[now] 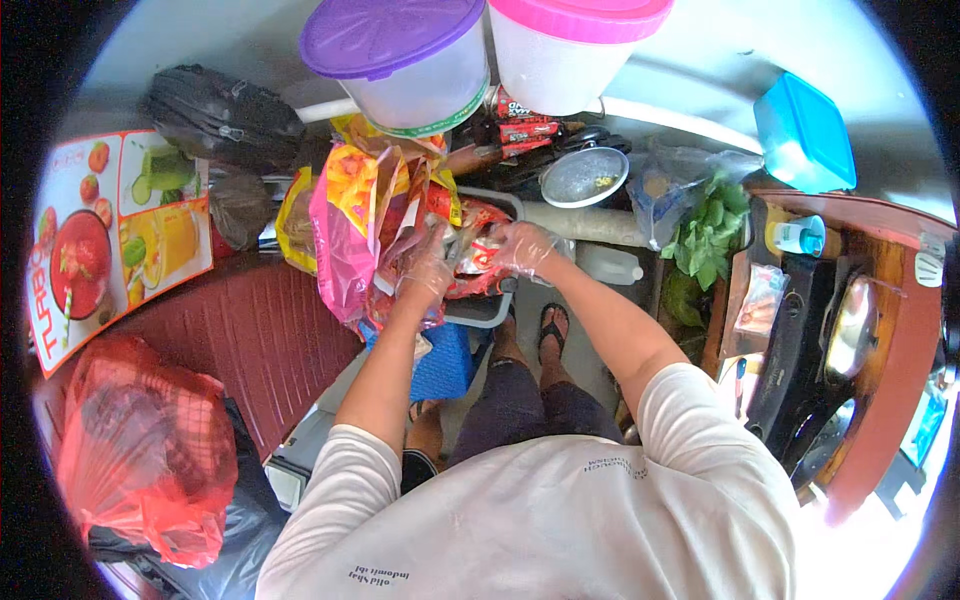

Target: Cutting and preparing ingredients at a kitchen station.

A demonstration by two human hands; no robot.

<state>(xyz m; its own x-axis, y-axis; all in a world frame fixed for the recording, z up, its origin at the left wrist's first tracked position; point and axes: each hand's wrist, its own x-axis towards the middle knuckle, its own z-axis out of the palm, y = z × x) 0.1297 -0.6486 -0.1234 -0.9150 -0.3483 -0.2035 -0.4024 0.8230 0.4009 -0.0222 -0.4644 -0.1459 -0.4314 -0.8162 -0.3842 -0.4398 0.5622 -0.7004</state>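
Clear plastic gloves cover both of my hands. My left hand (429,262) is among the open pink and yellow plastic food packaging (345,232); whether its fingers grip the plastic I cannot tell. My right hand (523,247) has its fingers on a crumpled red, white and silvery packet (484,257). Beneath both hands is a grey plastic bin (487,313) holding red plastic material, its rim partly hidden by the packaging. A blue plastic stool or crate (442,361) stands just below the bin, close to another person's leg (426,436).
Tubs with purple (394,34) and pink lids (585,16) stand ahead. A metal strainer or lid (585,177), leafy greens (709,225) and a blue-lidded container (806,135) are to the right, beside a black gas stove (787,352). A red plastic bag (146,450) lies at left.
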